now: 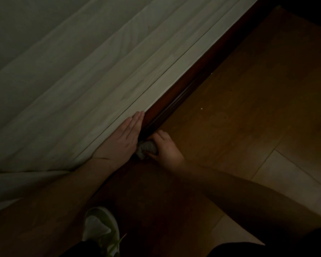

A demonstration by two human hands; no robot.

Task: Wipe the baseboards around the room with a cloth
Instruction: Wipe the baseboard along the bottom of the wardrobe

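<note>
down low in the head view, the cloth point(146, 148) is a small pale wad, bunched between the right hand point(166, 148) and the dark red-brown baseboard point(176, 91), right where the board meets the wood floor point(248, 112). the right hand's fingers curl round the wad and clamp it, seemingly pressing it against the board, though the light is too dim to be sure of contact. the left hand point(123, 138) lies flat with its fingers straight and together, pushing the pale curtain point(82, 71) back so the strip of board beside it shows. the cloth looks soft and light, with a nubbly weave; it should crush to any shape and follow the grooves in the board, and it would likely slide easily if dry. the best hold is probably the one shown: the bulk gathered in the palm, a pad of fabric left proud toward the board. the baseboard looks stiff and fixed, so it should take firm pressure. the curtain is limp and will likely fall back once released. counted: one cloth, one run of baseboard in sight, one curtain, two hands, and one light shoe point(100, 227) at the bottom edge.
</note>
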